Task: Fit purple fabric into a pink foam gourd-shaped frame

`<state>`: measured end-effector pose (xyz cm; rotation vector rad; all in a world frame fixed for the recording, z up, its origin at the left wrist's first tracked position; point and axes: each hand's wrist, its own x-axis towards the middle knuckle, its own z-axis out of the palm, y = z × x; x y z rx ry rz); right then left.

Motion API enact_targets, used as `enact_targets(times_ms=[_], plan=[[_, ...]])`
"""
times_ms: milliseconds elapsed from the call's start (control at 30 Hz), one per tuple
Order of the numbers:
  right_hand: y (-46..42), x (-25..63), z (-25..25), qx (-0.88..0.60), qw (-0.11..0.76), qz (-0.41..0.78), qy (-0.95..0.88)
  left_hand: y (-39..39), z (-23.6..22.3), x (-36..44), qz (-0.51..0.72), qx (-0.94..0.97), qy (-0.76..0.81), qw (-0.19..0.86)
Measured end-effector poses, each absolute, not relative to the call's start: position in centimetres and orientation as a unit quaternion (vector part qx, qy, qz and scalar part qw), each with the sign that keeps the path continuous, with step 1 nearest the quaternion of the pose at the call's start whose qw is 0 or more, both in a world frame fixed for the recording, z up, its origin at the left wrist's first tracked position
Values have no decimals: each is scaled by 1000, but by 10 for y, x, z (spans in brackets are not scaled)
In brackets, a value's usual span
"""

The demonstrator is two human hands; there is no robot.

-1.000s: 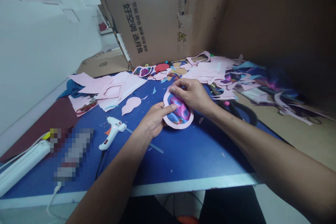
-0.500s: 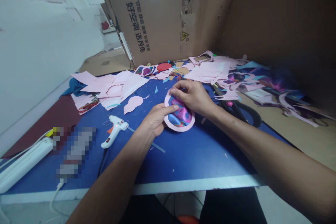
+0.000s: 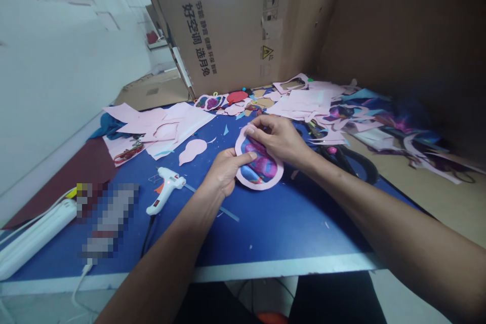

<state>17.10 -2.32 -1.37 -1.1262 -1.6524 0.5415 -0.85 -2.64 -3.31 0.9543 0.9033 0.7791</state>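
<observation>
A pear-shaped cutout (image 3: 261, 168) with a pink border and a shiny purple and blue middle is held just above the blue table. My left hand (image 3: 226, 169) grips its left side, the thumb lying across the shiny middle. At its narrow top, my right hand (image 3: 275, 136) pinches the pink border between thumb and fingers. The fingers behind the cutout are hidden. A white glue gun (image 3: 167, 190) lies to the left of my left forearm. Beyond my left hand is a plain pink cutout (image 3: 193, 151) of similar shape.
Pink sheets (image 3: 163, 124) lie at the back left, and pink scraps (image 3: 304, 104) are heaped at the back right. Scissors with black handles (image 3: 359, 164) rest by my right forearm. A cardboard panel (image 3: 239, 25) stands behind. A white power strip (image 3: 38, 238) sits front left.
The cutout has tilted slightly in my hands, and its lower end has shifted a little. Both hands keep their hold. The whole view moved slightly at first.
</observation>
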Motion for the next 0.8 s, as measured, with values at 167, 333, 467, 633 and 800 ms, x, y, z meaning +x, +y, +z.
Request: enact_targets(times_ms=[167, 333, 467, 633, 800], plan=[[-20, 178, -15, -450, 531, 280, -661, -20, -33, -13, 420, 438, 414, 678], [-17, 178, -18, -464, 523, 296, -651, -15, -33, -16, 488, 464, 418, 610], [-14, 176, -23, -475, 516, 271, -659, -14, -33, -16, 508, 481, 437, 566], [-12, 177, -27, -470, 510, 272, -667, -9, -35, -19, 557, 487, 438, 511], [-11, 176, -30, -459, 478, 330, -672, -4, -34, -22, 599, 468, 439, 479]])
